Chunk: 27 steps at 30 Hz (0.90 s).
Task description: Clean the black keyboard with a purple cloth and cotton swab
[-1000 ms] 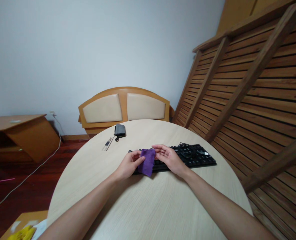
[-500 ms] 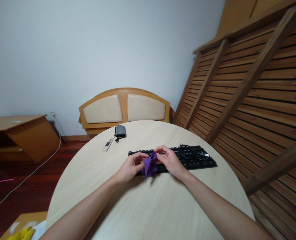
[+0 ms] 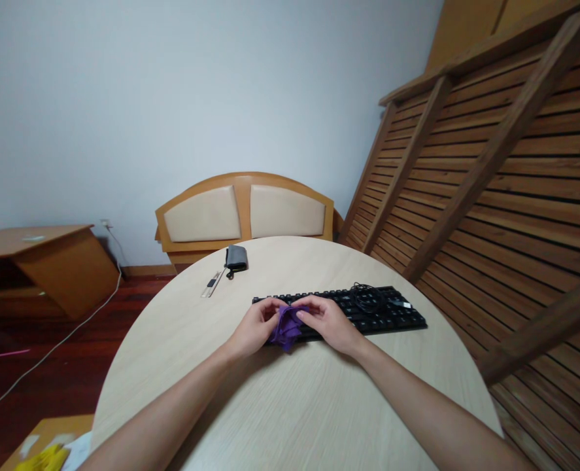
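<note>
A small crumpled purple cloth is held between my two hands, over the near left part of a black keyboard. My left hand pinches the cloth's left side with thumb and fingers. On the other side, my right hand grips its upper right edge, thumb on top. The keyboard lies flat, its left part partly covered by my hands and the cloth. A coiled black cable with a USB plug rests on the keyboard's right half.
Farther back on the round table lie a grey pouch and a flat clear strip with a black piece. Wooden slatted panels lean at the right. A padded headboard stands behind the table.
My right hand has moved slightly down and toward the left hand. The purple cloth, which hung as a pointed fold, is now bunched and opened out between the fingers.
</note>
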### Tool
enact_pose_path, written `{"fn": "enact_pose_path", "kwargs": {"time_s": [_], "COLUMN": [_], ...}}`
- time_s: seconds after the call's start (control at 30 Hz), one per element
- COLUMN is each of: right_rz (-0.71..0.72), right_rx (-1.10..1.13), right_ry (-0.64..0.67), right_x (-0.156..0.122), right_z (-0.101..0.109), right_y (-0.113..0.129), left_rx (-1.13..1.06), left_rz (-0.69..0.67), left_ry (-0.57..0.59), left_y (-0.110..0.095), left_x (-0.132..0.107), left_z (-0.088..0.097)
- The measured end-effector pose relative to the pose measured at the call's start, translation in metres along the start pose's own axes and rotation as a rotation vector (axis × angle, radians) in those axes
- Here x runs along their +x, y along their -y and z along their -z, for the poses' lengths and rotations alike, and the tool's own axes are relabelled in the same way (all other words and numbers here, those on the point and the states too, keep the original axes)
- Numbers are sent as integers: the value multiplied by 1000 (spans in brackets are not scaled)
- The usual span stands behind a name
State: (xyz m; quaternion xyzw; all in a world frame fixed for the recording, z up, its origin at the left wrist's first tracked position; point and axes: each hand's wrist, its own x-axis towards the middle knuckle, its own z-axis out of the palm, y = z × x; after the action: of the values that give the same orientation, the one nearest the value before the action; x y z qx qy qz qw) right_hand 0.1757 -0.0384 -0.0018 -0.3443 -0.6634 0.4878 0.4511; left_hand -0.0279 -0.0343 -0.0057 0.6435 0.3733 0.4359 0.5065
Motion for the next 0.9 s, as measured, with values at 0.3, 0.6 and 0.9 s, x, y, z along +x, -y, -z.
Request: {"fn": "enact_pose_path", "kwargs": {"time_s": [0.3, 0.6, 0.9], "right_rz": [179, 198, 124], "right_rx": [-176, -191, -257], "right_ry": [-221, -218, -24], "right_x": [-3, -6, -3], "right_z": [0, -4, 4], "right_y": [15, 22, 9], "left_rx": [347, 264, 19], "left_rz": [-147, -118, -38], "left_ry": [-103, -108, -129], "left_y": [-26, -23, -14], "left_x": [-17, -14, -2], "left_z": [-11, -16, -2]}}
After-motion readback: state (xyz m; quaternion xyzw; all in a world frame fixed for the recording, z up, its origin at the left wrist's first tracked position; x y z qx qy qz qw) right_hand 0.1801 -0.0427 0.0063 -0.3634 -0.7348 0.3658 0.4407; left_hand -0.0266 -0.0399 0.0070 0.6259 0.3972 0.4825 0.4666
